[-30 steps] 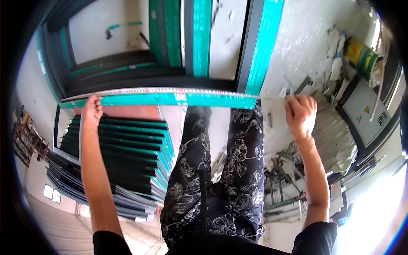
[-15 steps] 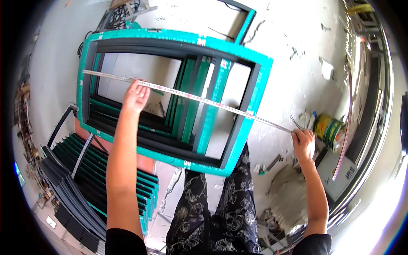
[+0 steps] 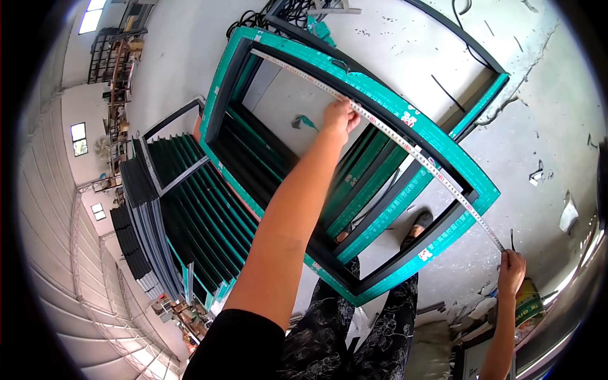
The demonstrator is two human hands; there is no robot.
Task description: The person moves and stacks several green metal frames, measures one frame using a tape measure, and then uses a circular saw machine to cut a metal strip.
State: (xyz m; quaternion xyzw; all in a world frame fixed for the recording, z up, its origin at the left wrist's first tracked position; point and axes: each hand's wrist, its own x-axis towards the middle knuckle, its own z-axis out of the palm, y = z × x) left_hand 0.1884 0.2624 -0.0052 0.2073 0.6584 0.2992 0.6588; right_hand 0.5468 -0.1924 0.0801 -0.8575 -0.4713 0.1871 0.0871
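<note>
A large rectangular window frame, dark grey with green protective film (image 3: pixel 443 244), is held up before my legs. A white tape measure blade (image 3: pixel 437 172) stretches slantwise across it, from near its far left corner to beyond its right side. My left hand (image 3: pixel 341 119) is closed on the blade near the frame's far rail, thumb and fingers pinching it. My right hand (image 3: pixel 511 272), past the frame's right side, is closed round the blade's other end. The tape's case is not visible inside that fist.
Many dark and green profiles (image 3: pixel 196 209) are stacked at the left. Another green-edged frame (image 3: pixel 481 104) lies beyond on the grey floor, near black cables (image 3: pixel 250 22). A green and yellow bucket (image 3: pixel 527 303) stands by my right forearm. Shelves (image 3: pixel 120 69) line the far left.
The view has swung left, so everything appears turned. The blade now runs closer to the frame's far rail, and my left hand is farther from its left end. Both hands keep their hold.
</note>
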